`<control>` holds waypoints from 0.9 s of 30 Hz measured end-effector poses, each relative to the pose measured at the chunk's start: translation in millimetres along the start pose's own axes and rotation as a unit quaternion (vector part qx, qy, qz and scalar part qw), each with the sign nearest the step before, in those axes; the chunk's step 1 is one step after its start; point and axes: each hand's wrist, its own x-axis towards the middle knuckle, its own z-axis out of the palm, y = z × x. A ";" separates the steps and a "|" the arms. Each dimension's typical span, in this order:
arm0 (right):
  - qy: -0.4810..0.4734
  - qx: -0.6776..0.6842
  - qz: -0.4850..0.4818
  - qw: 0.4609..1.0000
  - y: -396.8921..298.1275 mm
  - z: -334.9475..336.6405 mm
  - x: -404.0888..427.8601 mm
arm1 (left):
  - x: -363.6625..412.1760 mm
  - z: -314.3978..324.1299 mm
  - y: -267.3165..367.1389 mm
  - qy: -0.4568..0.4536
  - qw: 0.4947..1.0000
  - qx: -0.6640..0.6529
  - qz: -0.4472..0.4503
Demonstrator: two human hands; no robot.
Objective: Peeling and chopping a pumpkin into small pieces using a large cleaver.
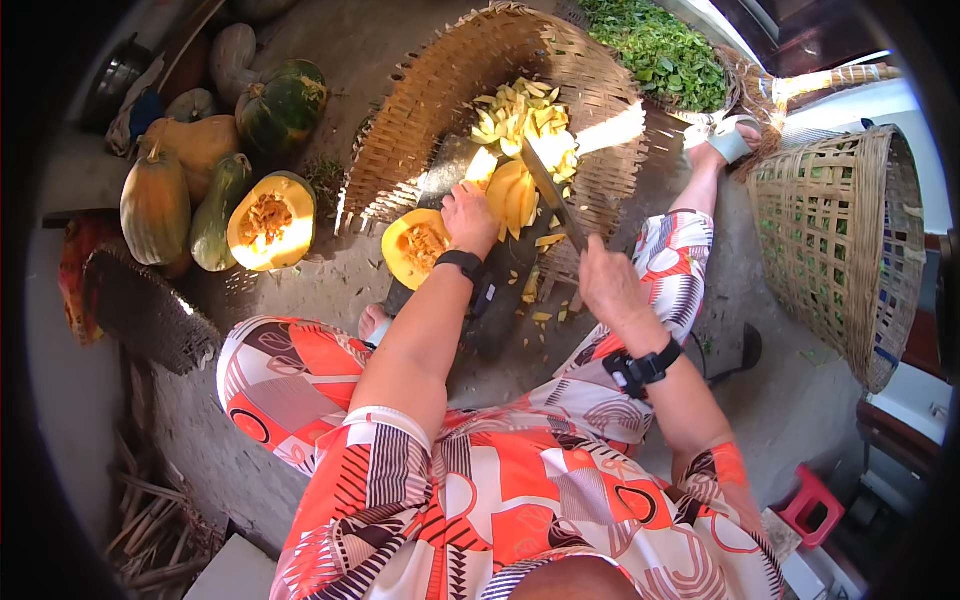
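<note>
My right hand (pixel 611 283) grips the handle of a long-bladed knife (pixel 553 193), whose blade points up and left over the cut pumpkin. With bent fingers, my left hand (pixel 471 217) holds a pale orange pumpkin piece (pixel 481 166) against a dark cutting board (pixel 501 300). Fanned pumpkin slices (pixel 513 196) lie between that hand and the blade. Left of my left wrist rests a halved pumpkin (pixel 415 247), its seeds showing. Beyond the board, chopped pumpkin pieces (pixel 517 116) are heaped in a woven bamboo scoop basket (pixel 442 90), partly in glaring sunlight.
Whole pumpkins (pixel 155 210) and another pumpkin half (pixel 271 225) sit on the floor at left. Green leaves (pixel 667 56) fill a basket at the far right, beside a straw broom (pixel 825 79). A tall bamboo basket (pixel 825 255) and a red stool (pixel 811 506) stand at right.
</note>
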 end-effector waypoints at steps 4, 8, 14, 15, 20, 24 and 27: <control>0.122 0.051 -0.175 0.976 -15.0 -13.0 41.3 | 3.6 12.5 2.3 0.023 1.000 -0.019 -0.007; 0.087 0.032 -0.207 0.974 17.1 38.3 88.9 | -2.6 5.3 10.3 0.034 0.999 -0.007 0.013; -0.012 -0.071 -0.154 0.985 53.2 91.1 97.4 | -14.4 21.3 2.4 0.020 0.999 0.022 0.016; 0.011 -0.060 -0.168 0.984 49.8 87.9 102.1 | -14.0 19.8 1.9 0.037 0.999 0.021 0.020; 0.016 -0.058 -0.139 0.989 17.4 63.6 88.9 | -8.5 23.4 -8.9 0.077 0.997 0.004 0.023; 0.089 0.008 -0.196 0.976 -12.7 21.7 68.3 | -33.9 -16.1 1.0 0.077 0.995 0.034 0.051; 0.102 0.034 -0.203 0.973 -12.8 37.3 58.5 | -47.8 -4.1 -9.0 0.127 0.985 0.071 0.088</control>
